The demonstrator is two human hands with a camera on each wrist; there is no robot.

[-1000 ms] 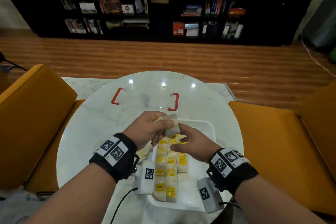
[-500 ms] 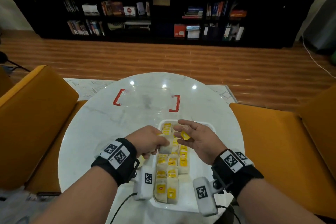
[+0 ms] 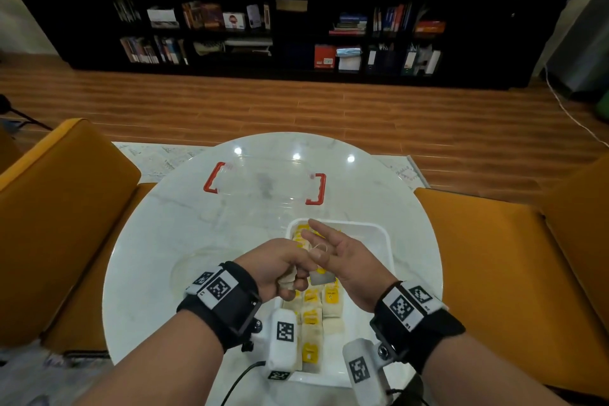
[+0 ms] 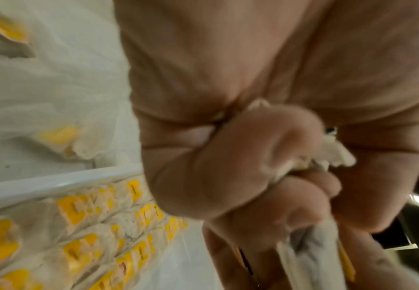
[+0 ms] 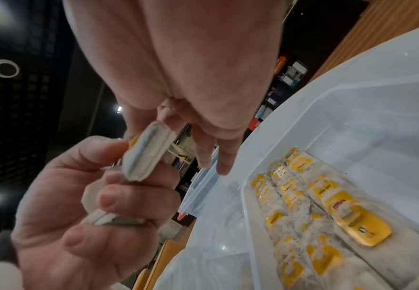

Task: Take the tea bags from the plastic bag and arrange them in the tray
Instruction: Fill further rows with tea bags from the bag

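Note:
My left hand (image 3: 283, 270) is a fist over the white tray (image 3: 385, 241), gripping a few tea bags (image 5: 114, 219). One tea bag (image 5: 146, 155) sticks up from that fist. My right hand (image 3: 333, 254) meets it there: thumb and a curled finger pinch the bag's top, its string lies over the thumb, and the other fingers stay straight. Rows of tea bags with yellow tags (image 3: 311, 323) lie in the tray's left half. The clear plastic bag (image 3: 194, 267) lies flat left of the tray with a couple of tea bags (image 4: 59, 139) inside.
A clear lid with red handles (image 3: 263, 181) lies on the round marble table (image 3: 379, 188) beyond the tray. The tray's right half (image 5: 377, 127) is bare. Orange chairs (image 3: 59, 208) flank the table on both sides.
Both hands have drawn back toward me over the tray. The right hand, which held a yellow tag half a second ago, has come up against the left fist and its tea bag.

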